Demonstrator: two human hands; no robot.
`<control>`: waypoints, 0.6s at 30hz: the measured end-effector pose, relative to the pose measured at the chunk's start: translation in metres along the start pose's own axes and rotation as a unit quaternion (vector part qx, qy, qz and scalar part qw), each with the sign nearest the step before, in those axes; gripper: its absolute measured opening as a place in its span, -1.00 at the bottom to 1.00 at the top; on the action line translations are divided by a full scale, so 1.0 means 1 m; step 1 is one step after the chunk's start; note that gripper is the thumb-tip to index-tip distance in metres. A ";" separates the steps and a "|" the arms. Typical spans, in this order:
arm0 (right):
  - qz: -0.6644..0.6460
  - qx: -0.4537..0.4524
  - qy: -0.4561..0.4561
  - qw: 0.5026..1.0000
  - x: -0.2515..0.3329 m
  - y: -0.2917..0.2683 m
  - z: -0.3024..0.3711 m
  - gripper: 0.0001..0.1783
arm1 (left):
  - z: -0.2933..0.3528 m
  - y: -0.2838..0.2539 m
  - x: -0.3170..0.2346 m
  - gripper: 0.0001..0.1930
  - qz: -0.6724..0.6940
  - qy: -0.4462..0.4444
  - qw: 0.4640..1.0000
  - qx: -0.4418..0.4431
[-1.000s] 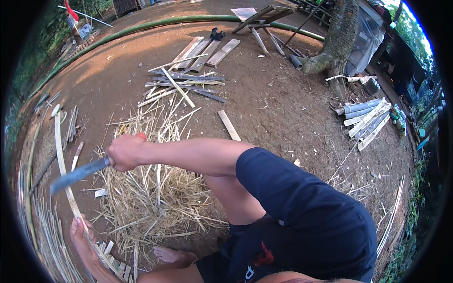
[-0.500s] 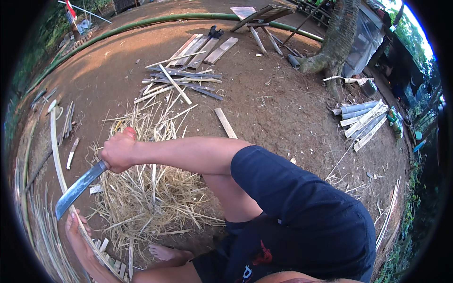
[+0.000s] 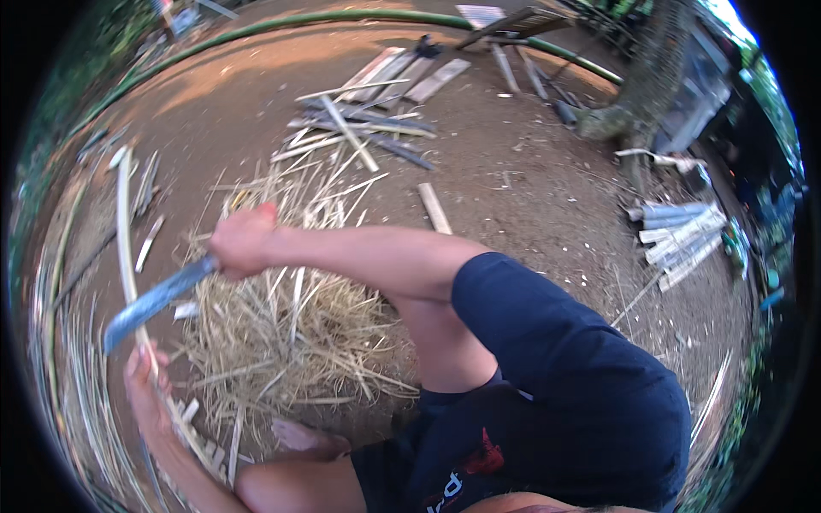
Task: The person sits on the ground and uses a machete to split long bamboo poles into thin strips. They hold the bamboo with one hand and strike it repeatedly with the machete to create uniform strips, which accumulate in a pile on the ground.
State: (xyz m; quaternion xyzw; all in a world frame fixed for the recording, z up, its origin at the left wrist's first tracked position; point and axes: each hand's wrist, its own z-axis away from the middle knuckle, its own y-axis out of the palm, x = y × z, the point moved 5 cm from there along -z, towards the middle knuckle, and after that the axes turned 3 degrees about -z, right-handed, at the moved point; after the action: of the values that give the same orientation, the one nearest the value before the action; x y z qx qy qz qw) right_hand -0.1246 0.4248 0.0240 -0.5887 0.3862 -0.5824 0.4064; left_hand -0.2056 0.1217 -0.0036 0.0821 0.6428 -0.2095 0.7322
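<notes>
- The right hand (image 3: 244,241) stays clenched on the long knife (image 3: 154,301), whose blade has dropped toward the bamboo strip (image 3: 128,256).
- The left hand (image 3: 147,398), below the blade, grips that strip.
- The stroke appears underway; shavings (image 3: 282,333) lie just beside.

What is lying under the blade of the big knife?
Under the knife blade runs a long pale bamboo strip, gripped lower down by the left hand. The right hand holds the handle. The blade covers where it meets the strip. Beside lie bamboo shavings.
</notes>
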 end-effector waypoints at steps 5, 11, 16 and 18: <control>-0.008 -0.040 -0.015 0.999 -0.025 0.027 -0.017 -0.73 | -0.014 0.033 -0.010 -0.71 0.018 0.003 0.998 0.060; 0.018 -0.083 -0.013 0.996 -0.027 0.024 -0.029 -0.83 | 0.000 0.027 -0.013 -0.74 0.031 -0.007 0.998 0.052; 0.024 -0.061 -0.026 0.998 -0.035 0.026 -0.030 -0.82 | 0.008 0.034 -0.015 -0.76 0.041 -0.007 0.997 0.065; -0.018 -0.110 0.041 0.993 -0.051 0.012 -0.038 -0.81 | 0.007 0.035 -0.011 -0.77 0.032 -0.009 0.997 0.069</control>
State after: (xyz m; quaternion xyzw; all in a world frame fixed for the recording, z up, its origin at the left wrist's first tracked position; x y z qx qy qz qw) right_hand -0.1631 0.4665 -0.0059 -0.6124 0.4539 -0.5670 0.3122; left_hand -0.1854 0.1526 0.0030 0.1510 0.6169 -0.2305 0.7372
